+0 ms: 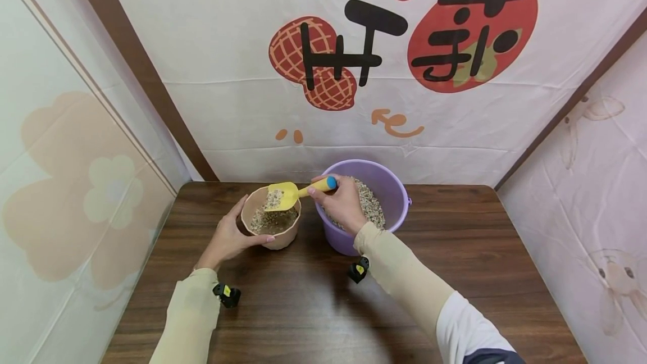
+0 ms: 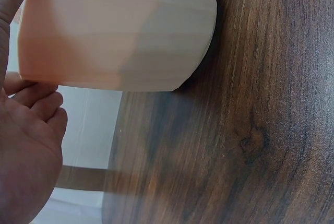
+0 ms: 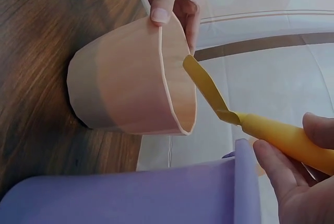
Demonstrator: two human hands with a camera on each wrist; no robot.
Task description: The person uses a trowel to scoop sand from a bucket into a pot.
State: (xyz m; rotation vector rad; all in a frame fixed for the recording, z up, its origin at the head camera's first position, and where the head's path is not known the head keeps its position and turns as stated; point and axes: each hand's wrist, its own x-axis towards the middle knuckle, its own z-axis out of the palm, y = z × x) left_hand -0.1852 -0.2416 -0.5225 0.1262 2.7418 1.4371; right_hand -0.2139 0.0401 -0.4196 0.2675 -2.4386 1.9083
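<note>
My left hand [image 1: 228, 241] grips a peach-coloured flower pot [image 1: 286, 237] at its rim, thumb on the near side and fingers on the far side. Inside the pot is grainy gravel [image 1: 263, 221] and a brownish patch. Between thumb and fingers, my right hand [image 1: 345, 202] holds the yellow handle of a toy shovel [image 1: 289, 194], which has a blue end. Some pale gravel lies on its blade, which is over the pot's opening. In the right wrist view the blade [image 3: 206, 83] appears edge-on by the pot's rim.
A purple bucket [image 1: 337, 239] stands right of the pot, under my right hand, with grainy gravel [image 1: 371, 209] inside. Both containers are near the back of the brown wooden table [image 1: 303, 308]. Printed white cloth [image 1: 227, 117] hangs behind and at both sides.
</note>
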